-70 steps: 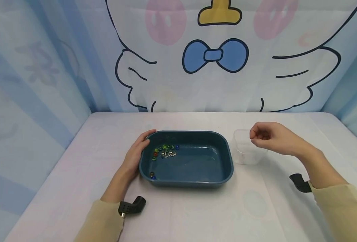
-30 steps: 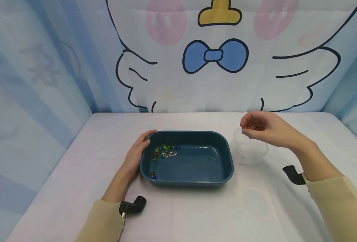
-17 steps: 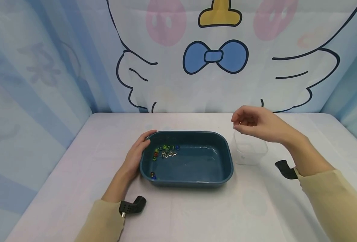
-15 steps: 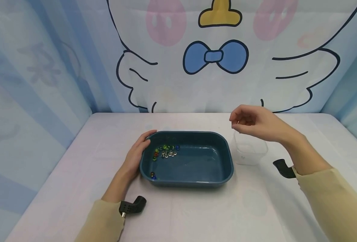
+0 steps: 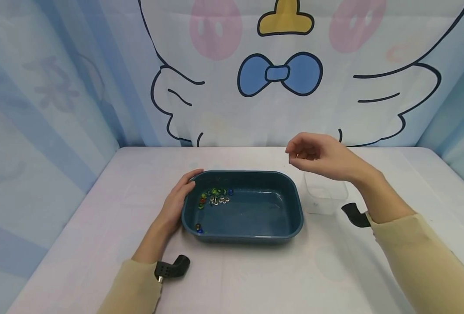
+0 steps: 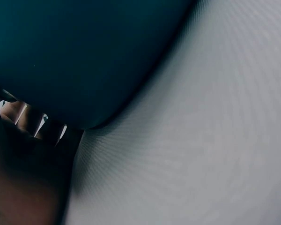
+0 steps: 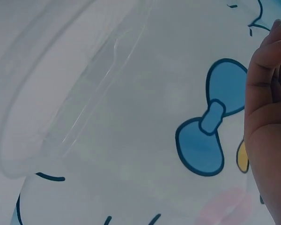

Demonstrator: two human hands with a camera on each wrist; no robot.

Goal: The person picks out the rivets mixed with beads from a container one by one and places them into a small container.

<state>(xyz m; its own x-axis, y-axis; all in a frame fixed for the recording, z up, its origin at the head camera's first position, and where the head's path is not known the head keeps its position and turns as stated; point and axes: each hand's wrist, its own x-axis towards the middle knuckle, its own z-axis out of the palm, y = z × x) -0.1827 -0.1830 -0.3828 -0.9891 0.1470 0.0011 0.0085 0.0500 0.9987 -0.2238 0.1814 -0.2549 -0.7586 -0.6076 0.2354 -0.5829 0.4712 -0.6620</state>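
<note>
My left hand (image 5: 175,203) holds the left end of a dark blue rectangular tub (image 5: 251,218), thumb at the rim; in the left wrist view its fingers are partly hidden behind the tub wall (image 6: 84,56). Colourful glass marbles (image 5: 215,191) and several small silvery rings (image 5: 219,200) lie on the tub's left side, with two more marbles (image 5: 198,227) in the front left corner. Raised beyond the tub's back right corner is my right hand (image 5: 322,155), fingers bent towards the thumb. I cannot tell whether something small is between its fingertips.
A clear plastic box (image 5: 321,208) stands just right of the tub, under the right forearm, and looms large in the right wrist view. White cloth covers the table (image 5: 263,279). A printed curtain (image 5: 220,113) hangs along its back edge, another at the left.
From over the clear box, my right hand has risen and moved left towards the tub's back right corner, fingers still bent. The left hand and the tub have stayed put.
</note>
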